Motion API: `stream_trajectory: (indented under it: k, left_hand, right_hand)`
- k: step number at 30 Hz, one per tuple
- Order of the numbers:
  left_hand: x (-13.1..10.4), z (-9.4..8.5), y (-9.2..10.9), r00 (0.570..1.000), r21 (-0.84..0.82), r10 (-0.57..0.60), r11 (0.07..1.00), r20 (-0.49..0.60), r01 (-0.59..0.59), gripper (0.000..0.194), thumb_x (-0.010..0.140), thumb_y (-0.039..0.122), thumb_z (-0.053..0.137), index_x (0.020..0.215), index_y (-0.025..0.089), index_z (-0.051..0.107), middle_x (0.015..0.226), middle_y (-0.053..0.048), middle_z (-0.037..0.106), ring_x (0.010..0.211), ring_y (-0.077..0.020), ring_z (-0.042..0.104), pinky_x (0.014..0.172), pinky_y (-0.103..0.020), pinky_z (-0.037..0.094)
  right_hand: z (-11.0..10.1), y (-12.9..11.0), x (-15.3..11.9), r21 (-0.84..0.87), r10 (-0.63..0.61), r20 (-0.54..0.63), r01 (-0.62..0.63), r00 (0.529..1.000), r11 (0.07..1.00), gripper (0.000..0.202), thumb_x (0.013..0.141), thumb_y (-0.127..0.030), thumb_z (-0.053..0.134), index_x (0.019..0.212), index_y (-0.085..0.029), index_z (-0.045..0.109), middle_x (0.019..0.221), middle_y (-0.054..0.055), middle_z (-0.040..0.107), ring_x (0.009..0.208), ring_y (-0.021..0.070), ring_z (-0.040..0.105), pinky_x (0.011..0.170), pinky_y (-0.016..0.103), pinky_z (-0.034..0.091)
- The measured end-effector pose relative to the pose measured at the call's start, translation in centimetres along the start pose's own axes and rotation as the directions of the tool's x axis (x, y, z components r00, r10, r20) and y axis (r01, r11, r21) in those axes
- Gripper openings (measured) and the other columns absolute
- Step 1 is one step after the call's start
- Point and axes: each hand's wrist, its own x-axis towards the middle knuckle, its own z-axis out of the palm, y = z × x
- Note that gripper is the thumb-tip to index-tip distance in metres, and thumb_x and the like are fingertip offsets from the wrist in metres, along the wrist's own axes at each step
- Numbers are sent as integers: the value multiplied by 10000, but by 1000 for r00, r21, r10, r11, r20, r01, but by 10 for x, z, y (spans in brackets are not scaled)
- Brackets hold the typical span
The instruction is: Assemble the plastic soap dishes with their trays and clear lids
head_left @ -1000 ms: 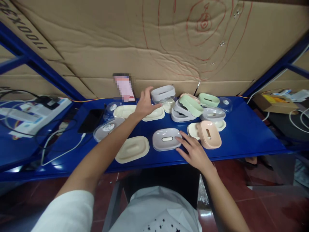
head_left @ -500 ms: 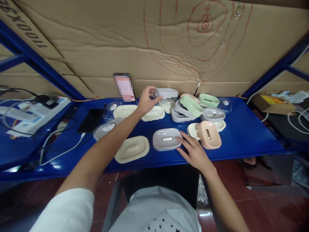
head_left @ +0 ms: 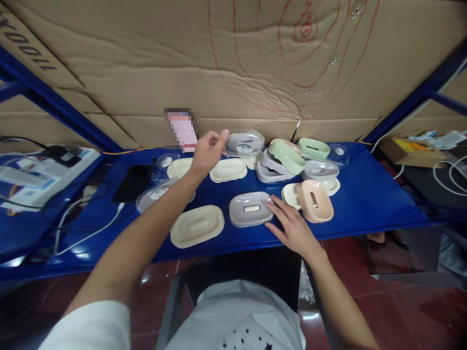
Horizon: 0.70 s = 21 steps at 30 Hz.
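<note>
The left hand (head_left: 210,148) pinches a clear plastic oval cover with a round white label (head_left: 245,141) by its nine o'clock end, long axis nine to three. The right hand (head_left: 292,223), fingers loosely spread, touches the three o'clock end of a glossy lavender plastic oval dish (head_left: 237,206) on the blue bench (head_left: 379,199), also lying nine to three. From that dish, a matte cream oval tray (head_left: 197,233) sits at eight, slanting eight to two; a slotted peach plastic dish (head_left: 324,206) at three, beyond the fingers; a cream scalloped tray (head_left: 228,170) at eleven, between dish and cover; and a pale green plastic dish (head_left: 288,156) atop a stack at one.
</note>
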Motion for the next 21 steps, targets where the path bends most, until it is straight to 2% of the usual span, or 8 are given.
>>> stream_trajectory:
  k: [3, 5, 9, 12, 14, 17, 19, 21]
  left_hand:
    - [-32, -10, 9, 998, -51, -13, 999, 65, 17, 526, 937, 715, 668, 785, 226, 546, 757, 3, 645, 698, -157, 700, 557, -242, 507]
    - [-61, -18, 19, 993, -74, -7, 997, 116, 16, 547, 919, 752, 664, 798, 227, 572, 787, -8, 661, 743, -168, 711, 606, -257, 547]
    - [-122, -33, 41, 955, -83, -79, 991, 287, 106, 518, 923, 767, 647, 830, 258, 637, 804, -25, 712, 729, -197, 698, 656, -328, 597]
    - [-157, -39, 48, 917, -91, -147, 977, 371, 194, 523, 903, 778, 654, 800, 266, 633, 726, -9, 673, 619, -178, 638, 591, -329, 583]
    - [-172, -39, 46, 888, -126, -200, 954, 413, 274, 509, 919, 765, 644, 849, 263, 615, 687, 13, 645, 580, -168, 644, 534, -302, 558]
    - [-182, -38, 40, 844, -162, -291, 903, 451, 398, 486, 946, 752, 627, 1018, 274, 573, 626, 64, 601, 510, -169, 671, 424, -247, 493]
    - [-183, -36, 38, 818, -151, -332, 883, 469, 444, 498, 960, 754, 608, 1115, 286, 542, 589, 92, 576, 439, -165, 648, 364, -221, 448]
    - [-182, -34, 37, 804, -132, -351, 877, 480, 462, 503, 975, 747, 592, 1194, 299, 524, 565, 108, 561, 386, -155, 612, 329, -204, 418]
  right_hand:
    - [0, 0, 0, -16, -19, -85, 18, 996, 1000, 878, 1073, -376, 639, 1759, -325, 92, 1744, 184, 378, 1588, 377, 432, 1225, 634, 480]
    - [2, 1, -2, -31, -50, -168, 45, 984, 998, 960, 1047, -341, 684, 1759, -355, 40, 1772, 180, 315, 1610, 393, 389, 1236, 658, 459]
    - [10, 0, -8, -42, -76, -351, 65, 933, 997, 1125, 977, -252, 774, 1731, -472, -31, 1831, 132, 115, 1568, 422, 450, 1210, 686, 480]
    - [16, -2, -11, -57, -124, -365, 111, 923, 992, 1202, 944, -249, 808, 1703, -539, -77, 1842, 100, 43, 1532, 437, 495, 1182, 696, 505]
    - [18, -2, -12, -49, -147, -345, 138, 927, 989, 1167, 947, -280, 806, 1706, -544, -39, 1838, 91, 105, 1495, 421, 546, 1156, 675, 539]
    - [18, -1, -12, -12, -157, -364, 164, 918, 986, 1086, 948, -342, 808, 1730, -488, 69, 1808, 114, 237, 1423, 401, 620, 1122, 643, 574]
    - [17, 1, -11, 18, -155, -385, 175, 910, 984, 1124, 924, -386, 831, 1742, -448, 63, 1794, 143, 271, 1418, 415, 623, 1118, 653, 569]
    - [16, 1, -11, 16, -154, -372, 172, 916, 985, 1173, 907, -416, 842, 1740, -458, 17, 1789, 146, 287, 1434, 428, 607, 1127, 673, 551]
